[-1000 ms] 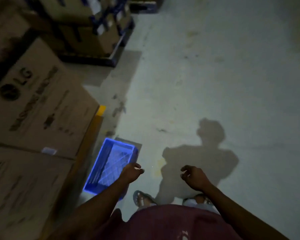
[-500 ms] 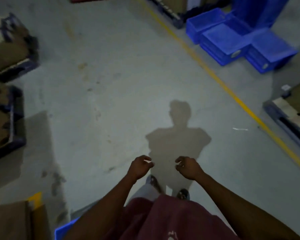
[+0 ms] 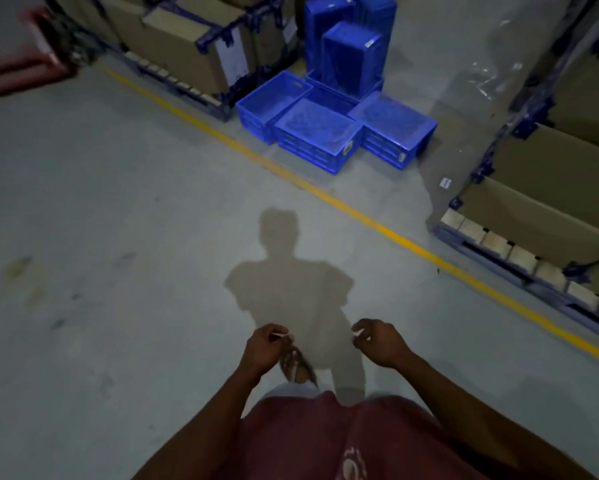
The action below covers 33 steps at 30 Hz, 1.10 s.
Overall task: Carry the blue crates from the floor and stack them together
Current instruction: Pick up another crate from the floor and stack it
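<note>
Our left hand [image 3: 264,348] loosely curled, holding nothing | our right hand [image 3: 380,342] the same | blue crates [image 3: 318,133] clustered beyond the yellow floor line [image 3: 325,197], well apart from us

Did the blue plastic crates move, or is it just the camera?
Cannot tell for sure, but likely no: the blue plastic crates sit beyond the yellow floor line as before; the view turned.

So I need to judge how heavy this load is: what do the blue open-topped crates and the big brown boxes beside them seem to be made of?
The blue open-topped crates look like moulded plastic: uniform glossy colour, ribbed walls, mesh-like floors. The big brown boxes look like matte corrugated cardboard, with folded edges and dark strapping.
</note>
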Available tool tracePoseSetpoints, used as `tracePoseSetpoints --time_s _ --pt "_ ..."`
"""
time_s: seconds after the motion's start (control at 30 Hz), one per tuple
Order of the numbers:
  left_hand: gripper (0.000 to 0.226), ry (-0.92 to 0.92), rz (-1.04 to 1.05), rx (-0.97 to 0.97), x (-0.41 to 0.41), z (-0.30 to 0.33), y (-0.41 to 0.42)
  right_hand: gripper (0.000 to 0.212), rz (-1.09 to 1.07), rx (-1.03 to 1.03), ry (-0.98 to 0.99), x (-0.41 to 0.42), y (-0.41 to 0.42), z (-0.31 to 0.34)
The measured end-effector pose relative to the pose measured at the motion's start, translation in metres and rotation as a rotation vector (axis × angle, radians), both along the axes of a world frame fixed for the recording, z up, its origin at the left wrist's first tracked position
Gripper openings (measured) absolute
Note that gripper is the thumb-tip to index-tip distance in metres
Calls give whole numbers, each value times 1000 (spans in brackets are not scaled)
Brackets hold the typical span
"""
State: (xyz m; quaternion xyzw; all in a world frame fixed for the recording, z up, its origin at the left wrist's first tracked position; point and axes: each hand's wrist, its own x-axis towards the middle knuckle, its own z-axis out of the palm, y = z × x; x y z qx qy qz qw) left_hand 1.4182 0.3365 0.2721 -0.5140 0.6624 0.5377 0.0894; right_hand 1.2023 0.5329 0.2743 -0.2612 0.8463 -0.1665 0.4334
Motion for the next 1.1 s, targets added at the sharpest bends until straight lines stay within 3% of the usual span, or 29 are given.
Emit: tracePoseSetpoints --time_s 0.33,0.53,0.8,1.1 --pt "13 -44 -119 -3 -200 12 -203 24 -184 -129 11 -161 -181 8" --pt "19 -29 -31 39 -335 3 -266 30 -138 -102 -36 -291 -256 -20" --pt "17 50 43 95 -497 28 -346 26 -63 -55 38 -482 -363 8" --pt "12 76 91 173 -627 -14 -500 27 -73 -29 44 -590 -513 -20"
